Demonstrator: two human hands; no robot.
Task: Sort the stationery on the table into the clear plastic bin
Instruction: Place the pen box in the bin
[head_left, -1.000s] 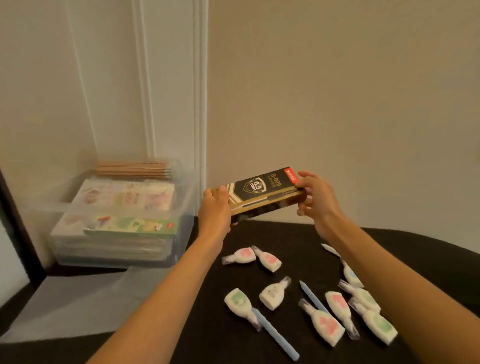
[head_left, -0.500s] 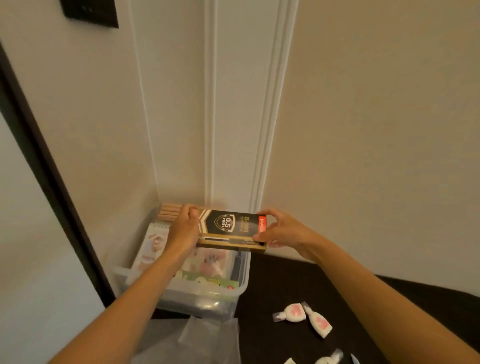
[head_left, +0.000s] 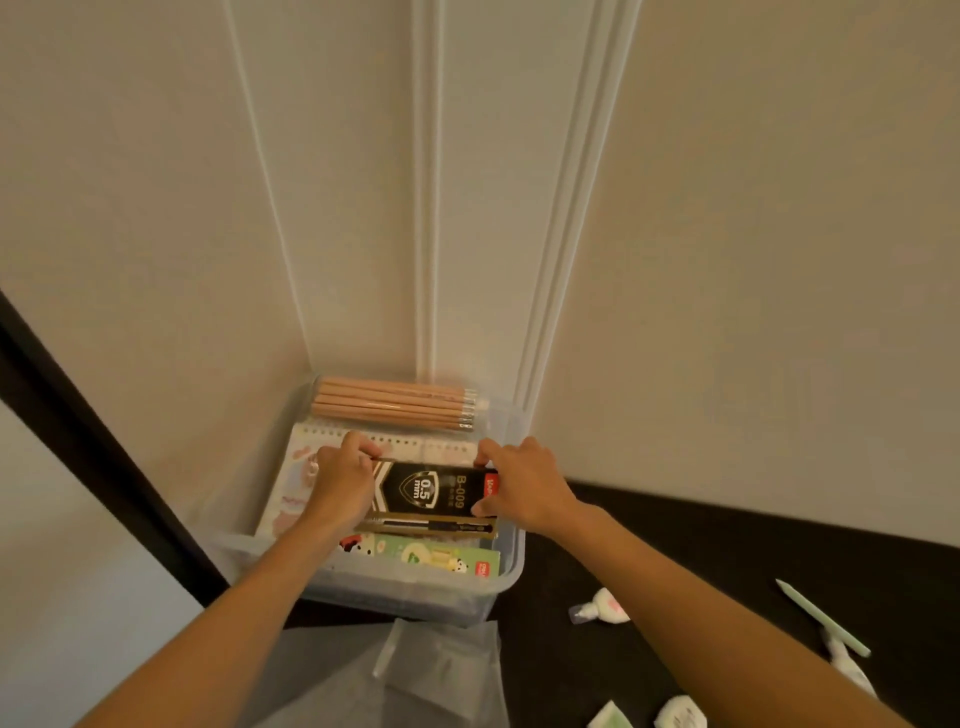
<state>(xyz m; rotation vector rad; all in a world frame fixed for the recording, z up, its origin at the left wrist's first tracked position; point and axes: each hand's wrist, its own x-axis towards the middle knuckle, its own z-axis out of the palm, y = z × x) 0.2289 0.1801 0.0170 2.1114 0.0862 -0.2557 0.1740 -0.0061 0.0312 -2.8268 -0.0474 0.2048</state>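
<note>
Head view: the left hand (head_left: 340, 486) and right hand (head_left: 524, 486) each grip one end of the black pen box (head_left: 434, 493), holding it inside the clear plastic bin (head_left: 511, 564) over the notebooks (head_left: 291, 488). The bin sits at the dark surface's (head_left: 727, 551) left edge; pencils (head_left: 392, 402) lie along the bin's far wall.

dim warm indoor light, soft shadows, wide-angle bending at edges, slight blur
</note>
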